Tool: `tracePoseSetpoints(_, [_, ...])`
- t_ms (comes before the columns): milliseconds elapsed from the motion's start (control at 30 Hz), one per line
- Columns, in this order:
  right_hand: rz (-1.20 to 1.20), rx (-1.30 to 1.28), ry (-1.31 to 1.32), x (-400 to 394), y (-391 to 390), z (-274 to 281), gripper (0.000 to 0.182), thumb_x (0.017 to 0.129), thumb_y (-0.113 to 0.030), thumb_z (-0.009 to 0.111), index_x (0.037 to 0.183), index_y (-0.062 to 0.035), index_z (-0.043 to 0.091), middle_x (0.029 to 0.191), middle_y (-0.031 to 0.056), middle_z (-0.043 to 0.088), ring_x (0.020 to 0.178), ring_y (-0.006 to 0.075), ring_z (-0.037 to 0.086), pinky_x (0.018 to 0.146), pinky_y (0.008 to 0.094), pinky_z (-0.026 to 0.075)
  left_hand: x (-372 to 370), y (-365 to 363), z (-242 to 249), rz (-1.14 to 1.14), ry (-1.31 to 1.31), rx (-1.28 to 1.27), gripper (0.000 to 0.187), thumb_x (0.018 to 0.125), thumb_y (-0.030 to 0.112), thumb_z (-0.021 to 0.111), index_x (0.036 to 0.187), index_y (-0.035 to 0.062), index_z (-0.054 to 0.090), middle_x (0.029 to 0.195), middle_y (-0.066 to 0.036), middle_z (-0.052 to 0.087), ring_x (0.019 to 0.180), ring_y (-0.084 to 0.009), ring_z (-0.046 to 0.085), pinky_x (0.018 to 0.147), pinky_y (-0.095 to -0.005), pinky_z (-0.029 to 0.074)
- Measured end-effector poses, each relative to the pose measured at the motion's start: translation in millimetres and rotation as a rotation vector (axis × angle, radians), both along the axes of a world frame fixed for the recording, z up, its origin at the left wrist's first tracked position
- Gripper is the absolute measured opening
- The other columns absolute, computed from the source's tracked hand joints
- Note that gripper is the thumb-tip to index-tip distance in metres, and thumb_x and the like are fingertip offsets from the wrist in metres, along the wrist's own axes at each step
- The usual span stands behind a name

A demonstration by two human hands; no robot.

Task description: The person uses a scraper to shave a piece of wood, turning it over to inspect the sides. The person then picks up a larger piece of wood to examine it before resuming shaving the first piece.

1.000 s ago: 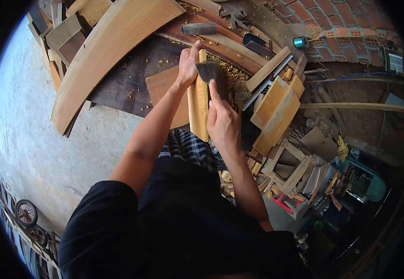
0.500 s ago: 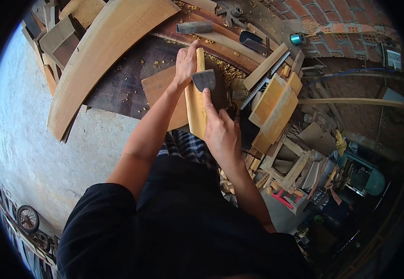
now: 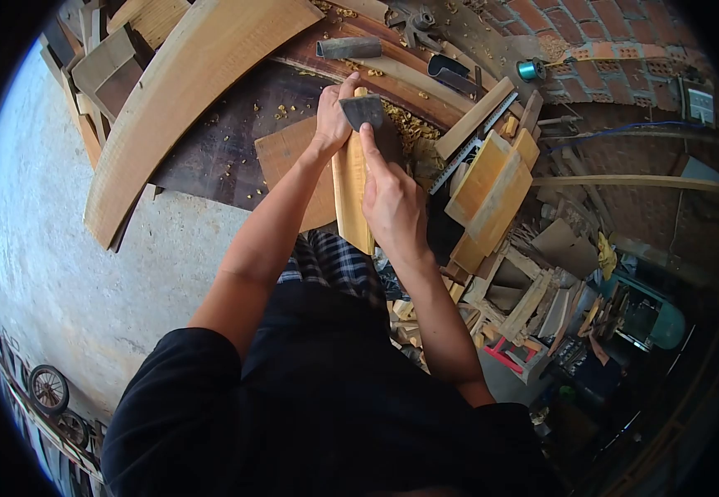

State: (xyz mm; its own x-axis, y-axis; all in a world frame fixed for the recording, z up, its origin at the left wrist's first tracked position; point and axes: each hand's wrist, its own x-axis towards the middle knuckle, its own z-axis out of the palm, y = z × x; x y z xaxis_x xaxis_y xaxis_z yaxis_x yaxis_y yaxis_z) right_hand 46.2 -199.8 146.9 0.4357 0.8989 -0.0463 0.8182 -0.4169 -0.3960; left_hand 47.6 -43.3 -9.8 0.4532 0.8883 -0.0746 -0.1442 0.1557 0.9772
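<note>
left hand (image 3: 333, 116) stretched forward, grip unclear | right hand (image 3: 395, 203) curled, pointing forward

Yellow wood strip (image 3: 351, 199), dark grey flat tool (image 3: 361, 113); dark brown tabletop (image 3: 210, 161) flecked with yellow shavings (image 3: 411, 130); black shirt (image 3: 318, 398); dark checked cloth (image 3: 347, 267) with pale lines; teal spool (image 3: 531, 69)

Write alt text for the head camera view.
A person's right hand, index finger outstretched, holds a dark flat blade over a narrow, yellowish wood strip, with the left hand at the strip's far end. Curled shavings lie beyond; a large curved board is at left.
</note>
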Motion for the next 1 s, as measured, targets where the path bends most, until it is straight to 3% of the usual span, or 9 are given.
tracePoseSetpoints(167, [-0.026,-0.09,0.031,-7.5,-28.4,0.5,0.066,0.092,0.005,0.056,0.154,-0.0131,0.044,0.079,0.0218,0.064,0.074,0.0391,0.068,0.067,0.0499,0.052,-1.5,2.7,2.3,-0.022,0.09,0.011,0.06,0.104,0.041,0.05,0.068,-0.0075,0.049,0.053,-0.013,0.043,0.053,-0.0154,0.036,0.055,-0.0401,0.038])
tracePoseSetpoints(200, [-0.022,-0.056,0.038,-3.5,-18.7,-0.5,0.066,0.092,0.005,0.056,0.154,-0.0133,0.044,0.079,0.0214,0.064,0.073,0.0388,0.068,0.067,0.0498,0.053,-1.2,1.1,1.6,0.008,0.05,0.183,0.059,0.104,0.04,0.049,0.068,-0.0071,0.049,0.053,-0.011,0.043,0.053,-0.0149,0.036,0.055,-0.0397,0.038])
tracePoseSetpoints(233, [-0.016,-0.024,0.046,-1.5,-10.6,0.0,0.066,0.092,0.005,0.055,0.154,-0.0136,0.044,0.078,0.021,0.063,0.072,0.0385,0.068,0.067,0.0497,0.053,-1.1,4.1,1.1,-0.03,-0.021,-0.086,0.059,0.104,0.039,0.049,0.068,-0.0068,0.049,0.052,-0.009,0.043,0.053,-0.0145,0.036,0.055,-0.0391,0.037])
tracePoseSetpoints(300, [-0.007,-0.031,0.047,-4.1,-5.5,4.2,0.066,0.092,0.005,0.055,0.154,-0.0138,0.043,0.078,0.0206,0.063,0.071,0.0387,0.068,0.066,0.0501,0.053,-2.8,5.5,-2.4,0.013,-0.057,0.066,0.058,0.104,0.039,0.05,0.067,-0.0056,0.05,0.052,-0.006,0.043,0.053,-0.0137,0.036,0.054,-0.0378,0.037])
tracePoseSetpoints(533, [-0.015,-0.047,0.029,-2.2,-21.0,-3.1,0.063,0.093,0.003,0.055,0.154,-0.0126,0.044,0.077,0.0219,0.064,0.074,0.0404,0.068,0.066,0.051,0.053,-6.3,-2.4,12.1,-0.052,-0.057,-0.074,0.06,0.105,0.041,0.049,0.066,-0.0029,0.061,0.057,-0.001,0.054,0.056,-0.0102,0.043,0.056,-0.0332,0.041])
tracePoseSetpoints(633, [-0.021,0.049,0.047,11.1,4.9,-9.7,0.063,0.094,0.002,0.055,0.154,-0.0127,0.043,0.077,0.0226,0.063,0.075,0.0411,0.069,0.066,0.052,0.052,1.1,-0.4,-3.5,-0.018,-0.123,-0.041,0.06,0.105,0.041,0.05,0.067,-0.0031,0.062,0.057,-0.001,0.053,0.056,-0.01,0.043,0.056,-0.0324,0.04])
tracePoseSetpoints(700, [-0.015,0.015,0.019,5.3,-4.4,-6.0,0.063,0.094,0.002,0.055,0.154,-0.0122,0.043,0.078,0.0237,0.063,0.076,0.0415,0.069,0.067,0.0521,0.052,-2.8,-0.7,-0.1,-0.017,0.01,-0.117,0.062,0.105,0.042,0.049,0.06,-0.0011,0.051,0.054,0.0,0.044,0.056,-0.0091,0.038,0.053,-0.0338,0.036])
tracePoseSetpoints(833, [-0.036,-0.126,0.058,-2.3,-12.6,12.7,0.061,0.095,0.002,0.054,0.153,-0.0111,0.044,0.079,0.024,0.064,0.078,0.0422,0.068,0.069,0.0515,0.052,-3.1,0.5,7.0,-0.052,-0.004,-0.105,0.062,0.106,0.04,0.049,0.059,-0.0005,0.053,0.053,-0.001,0.048,0.056,-0.0079,0.041,0.054,-0.0334,0.038])
tracePoseSetpoints(1000, [-0.019,-0.008,0.025,5.0,6.1,1.4,0.062,0.094,0.002,0.056,0.153,-0.0111,0.044,0.081,0.0244,0.065,0.079,0.0427,0.068,0.07,0.0513,0.052,-3.9,-9.1,35.8,0.022,-0.089,-0.206,0.061,0.105,0.04,0.049,0.062,-0.0019,0.057,0.054,-0.002,0.05,0.057,-0.0083,0.042,0.055,-0.0346,0.04])
